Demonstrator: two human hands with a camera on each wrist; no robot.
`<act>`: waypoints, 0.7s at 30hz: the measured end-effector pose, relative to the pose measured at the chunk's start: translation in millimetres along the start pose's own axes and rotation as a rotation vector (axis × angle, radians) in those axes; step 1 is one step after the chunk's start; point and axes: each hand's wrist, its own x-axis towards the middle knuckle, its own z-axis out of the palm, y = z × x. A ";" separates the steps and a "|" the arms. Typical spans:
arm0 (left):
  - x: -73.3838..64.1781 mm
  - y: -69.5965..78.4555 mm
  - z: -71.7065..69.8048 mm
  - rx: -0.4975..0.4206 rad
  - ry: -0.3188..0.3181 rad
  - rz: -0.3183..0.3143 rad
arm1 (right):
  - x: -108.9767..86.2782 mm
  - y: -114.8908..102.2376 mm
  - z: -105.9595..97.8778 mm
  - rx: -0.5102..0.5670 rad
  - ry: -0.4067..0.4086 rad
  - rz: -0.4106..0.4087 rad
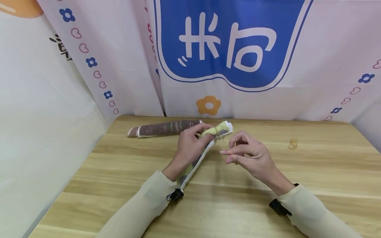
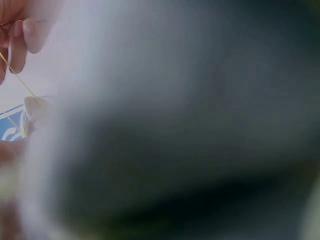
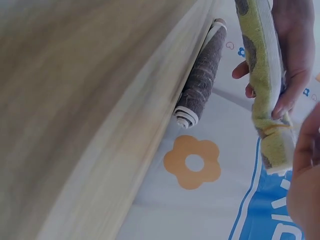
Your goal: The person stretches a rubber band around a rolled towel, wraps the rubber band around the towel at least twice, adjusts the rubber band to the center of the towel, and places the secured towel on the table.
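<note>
My left hand [image 1: 190,143] grips a rolled towel [image 1: 224,128], yellow with grey patches and a white edge, near its far end. The roll is tilted, its near end under my left forearm. Around the far end sits a thin yellowish rubber band [image 3: 276,127]. Just to the right, my right hand [image 1: 251,154] pinches a stretched loop of rubber band [image 2: 20,80], which runs taut to the towel's end in the left wrist view. Most of that view is blocked by a blurred surface close to the camera.
A second rolled towel [image 1: 163,128], brown with white edges, lies at the back left of the wooden table [image 1: 238,211]. Several loose rubber bands [image 1: 293,144] lie at the right. A printed curtain [image 1: 134,66] hangs behind the table's back edge.
</note>
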 end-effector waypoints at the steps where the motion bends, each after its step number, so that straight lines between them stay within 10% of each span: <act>1: -0.2 -0.4 0.5 0.000 -0.001 0.000 | 0.0 -0.3 0.8 -0.021 0.014 -0.019; 21: -1.3 3.3 -2.0 0.151 0.038 0.088 | 1.7 -6.3 -1.5 -0.681 0.104 0.241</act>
